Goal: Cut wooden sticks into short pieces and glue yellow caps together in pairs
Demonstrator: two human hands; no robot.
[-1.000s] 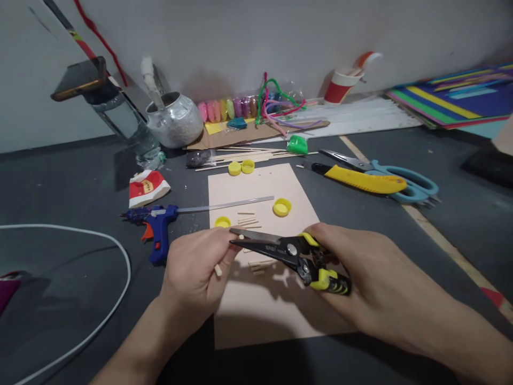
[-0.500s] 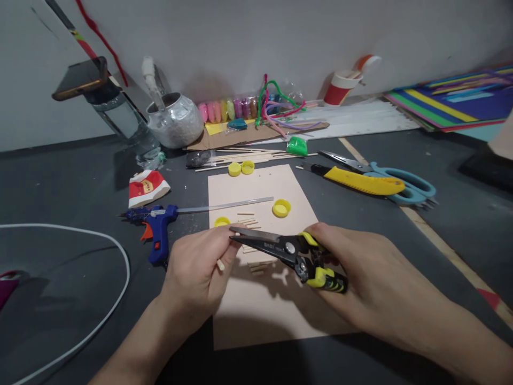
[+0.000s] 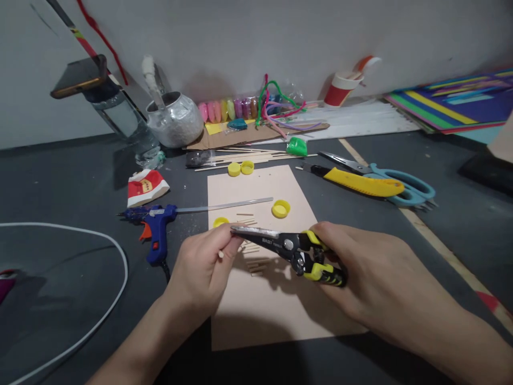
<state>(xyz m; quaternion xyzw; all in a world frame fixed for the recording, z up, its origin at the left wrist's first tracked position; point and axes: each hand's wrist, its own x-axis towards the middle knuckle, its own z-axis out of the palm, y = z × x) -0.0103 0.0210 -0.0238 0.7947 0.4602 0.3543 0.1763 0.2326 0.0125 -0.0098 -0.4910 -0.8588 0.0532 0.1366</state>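
My right hand (image 3: 352,272) is wrapped round the yellow-and-black handles of a pair of snips (image 3: 286,245), whose narrow blades point left. Their tips meet my left hand (image 3: 208,262) at the thumb and forefinger. Pinched in that hand is a thin wooden stick (image 3: 220,254); one end pokes out below the fingers, and the rest is hidden. Beneath the blades, short cut sticks (image 3: 257,264) lie in small groups on a pale sheet of paper (image 3: 256,321). A yellow bottle cap (image 3: 281,209) rests on the sheet, and another yellow cap (image 3: 220,221) is partly covered by my left hand.
A blue glue gun (image 3: 158,230) with a long glue stick lies left of the paper. On the right are a yellow utility knife (image 3: 363,182) and blue-handled scissors (image 3: 412,184). Behind are long sticks (image 3: 256,156), a silver pot (image 3: 176,120) and a red-and-white cup (image 3: 342,90).
The blades of the snips have closed together at my left fingertips, and the handles have come slightly nearer each other. My left hand keeps its pinch on the stick.
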